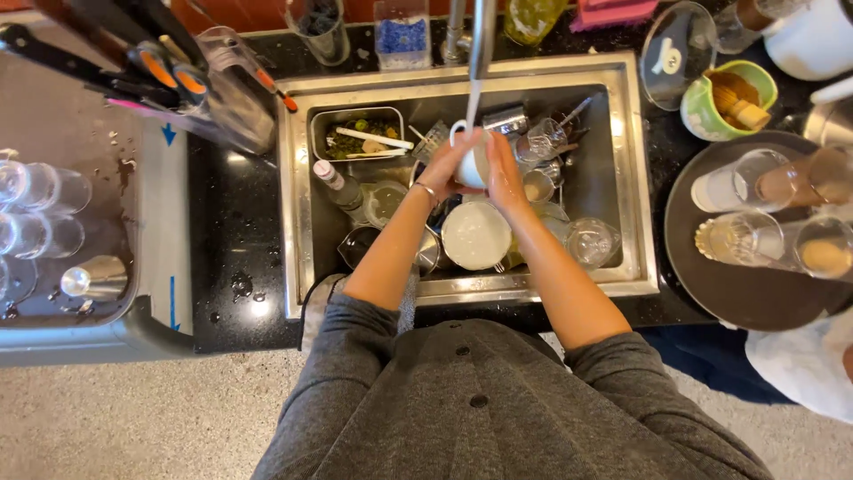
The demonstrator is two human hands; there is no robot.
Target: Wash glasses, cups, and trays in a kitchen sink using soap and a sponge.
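Together over the sink (293, 196), left hand (449, 169) and right hand (502, 173) clasped around a white cup (469, 160), fingers curled closed on its sides. Held right under the faucet (480, 36), apparently so the water stream (473, 102) runs into it. Just below the fingers, a white bowl (476, 236) amid piled glasses and metal cups; beyond the fingertips, a metal pan of scraps (355, 138). Well right of the fingers, a round tray (755, 293) bearing glasses.
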